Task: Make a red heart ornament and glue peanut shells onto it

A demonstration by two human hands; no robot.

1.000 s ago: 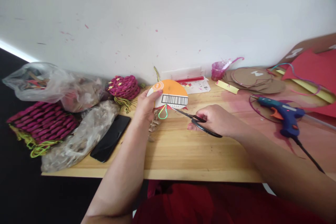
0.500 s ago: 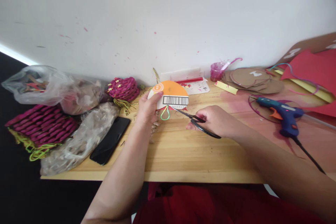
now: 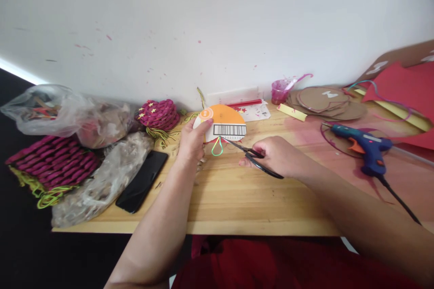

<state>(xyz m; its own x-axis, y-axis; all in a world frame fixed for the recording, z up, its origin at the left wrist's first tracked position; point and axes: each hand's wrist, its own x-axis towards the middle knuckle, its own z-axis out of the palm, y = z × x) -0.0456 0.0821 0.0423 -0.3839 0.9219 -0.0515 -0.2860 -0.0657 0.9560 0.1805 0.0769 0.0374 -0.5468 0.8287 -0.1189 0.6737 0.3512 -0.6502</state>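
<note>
Pinched between the thumb and fingers of my left hand (image 3: 194, 137) is a round card (image 3: 228, 115), orange above and white below, with a printed barcode. A small yellow-green cord loop (image 3: 217, 146) hangs from its lower edge. My right hand (image 3: 271, 156) grips black-handled scissors (image 3: 259, 162), whose blades point left and reach the card's lower edge beside the loop. Whether the blades are apart I cannot make out. Faint red shows just under that edge.
To the left lie a black phone (image 3: 142, 182), plastic bags (image 3: 101, 189) and magenta braided pieces (image 3: 57, 160). A blue glue gun (image 3: 368, 144), cardboard discs (image 3: 325, 101), a pink cup (image 3: 280, 92) and red sheets (image 3: 407, 86) are on the right. A white wall stands behind the table.
The card and my left hand have shifted slightly right. The red points that stuck out below the card's lower edge no longer show there. The scissors have moved very slightly left.
</note>
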